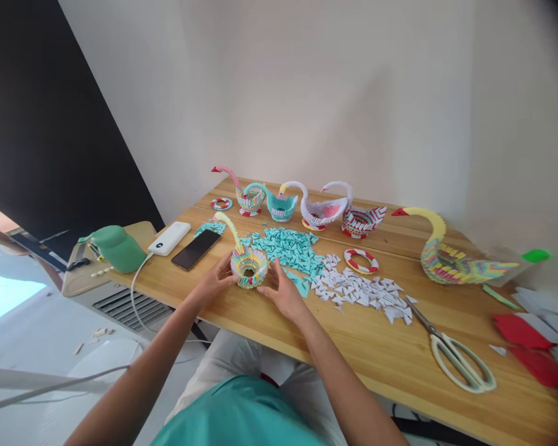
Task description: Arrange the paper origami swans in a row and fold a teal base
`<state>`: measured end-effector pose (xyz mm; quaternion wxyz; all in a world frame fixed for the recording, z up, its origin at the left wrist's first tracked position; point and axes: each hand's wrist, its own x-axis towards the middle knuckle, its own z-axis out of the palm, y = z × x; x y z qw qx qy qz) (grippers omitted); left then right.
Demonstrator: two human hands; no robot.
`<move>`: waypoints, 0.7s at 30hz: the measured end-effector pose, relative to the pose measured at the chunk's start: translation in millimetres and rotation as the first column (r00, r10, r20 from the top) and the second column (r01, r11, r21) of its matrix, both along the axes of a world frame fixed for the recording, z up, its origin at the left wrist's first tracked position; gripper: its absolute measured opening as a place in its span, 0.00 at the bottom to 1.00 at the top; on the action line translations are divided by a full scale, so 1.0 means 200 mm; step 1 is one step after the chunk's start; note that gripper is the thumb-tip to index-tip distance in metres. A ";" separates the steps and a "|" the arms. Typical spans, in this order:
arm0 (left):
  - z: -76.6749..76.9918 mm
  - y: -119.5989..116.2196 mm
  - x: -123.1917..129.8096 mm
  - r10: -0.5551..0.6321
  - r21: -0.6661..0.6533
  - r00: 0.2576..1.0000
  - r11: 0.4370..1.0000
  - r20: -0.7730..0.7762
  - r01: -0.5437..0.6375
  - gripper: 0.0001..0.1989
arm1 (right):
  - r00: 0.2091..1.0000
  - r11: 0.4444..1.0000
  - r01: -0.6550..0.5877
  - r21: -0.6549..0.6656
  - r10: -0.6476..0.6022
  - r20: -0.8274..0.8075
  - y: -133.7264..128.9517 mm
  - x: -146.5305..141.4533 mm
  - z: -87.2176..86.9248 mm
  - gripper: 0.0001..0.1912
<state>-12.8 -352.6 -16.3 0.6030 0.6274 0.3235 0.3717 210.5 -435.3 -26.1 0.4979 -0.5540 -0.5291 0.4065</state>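
Note:
A small folded-paper swan [242, 255], multicoloured with a yellow neck, stands near the table's front edge. My left hand [216, 282] grips its left side, fingers behind and thumb at the front. On the other side my right hand [286, 294] curves round it, its thumb by the base and its fingers along the right wall. Just behind lies a pile of turquoise paper triangles [291, 246]. White paper triangles [363, 288] spread to the right of my right hand.
Several finished paper swans [281, 207] stand at the back; a larger one [446, 263] is at right. Red-and-white rings [361, 253], scissors [446, 347] and red paper [523, 331] lie rightward. A phone [196, 249], white power bank [170, 238] and green pouch [118, 248] are left.

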 end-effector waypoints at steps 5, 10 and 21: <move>-0.13 -0.04 0.03 0.189 -0.023 0.982 0.982 0.008 -0.189 0.60 | 1.000 0.999 0.013 0.047 -0.014 0.016 0.03 -0.03 0.00 0.54; -0.13 -0.04 0.06 0.176 0.033 0.983 0.984 0.051 -0.177 0.61 | 0.999 0.999 0.003 0.034 -0.005 0.044 0.03 -0.03 0.05 0.53; -0.13 -0.08 0.12 0.156 0.022 0.976 0.987 0.149 -0.161 0.60 | 0.992 0.996 -0.052 0.070 0.044 0.119 0.07 -0.04 0.08 0.45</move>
